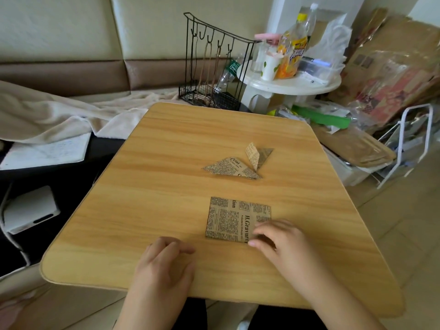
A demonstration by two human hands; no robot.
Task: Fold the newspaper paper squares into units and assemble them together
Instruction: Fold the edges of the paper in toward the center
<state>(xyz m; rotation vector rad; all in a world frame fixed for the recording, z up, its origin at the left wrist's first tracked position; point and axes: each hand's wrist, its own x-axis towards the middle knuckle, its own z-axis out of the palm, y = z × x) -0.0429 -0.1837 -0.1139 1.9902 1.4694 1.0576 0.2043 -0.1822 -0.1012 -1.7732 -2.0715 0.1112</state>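
Note:
A flat newspaper-print paper square [234, 217] lies on the wooden table [166, 186], near the front. My right hand [278, 236] covers its near right corner, with fingertips and thumb at the paper's edge. My left hand [166, 260] rests on the table left of the square, fingers loosely curled, holding nothing. Farther back lies a folded triangular unit [228, 169]. Beside it sits a second folded unit [258, 156] with one flap standing up.
A black wire rack [214, 67] stands behind the table. A round white side table [290, 83] with bottles and a cup is at the back right. Cardboard and clutter [381, 91] fill the right side. A beige blanket [59, 115] lies at left.

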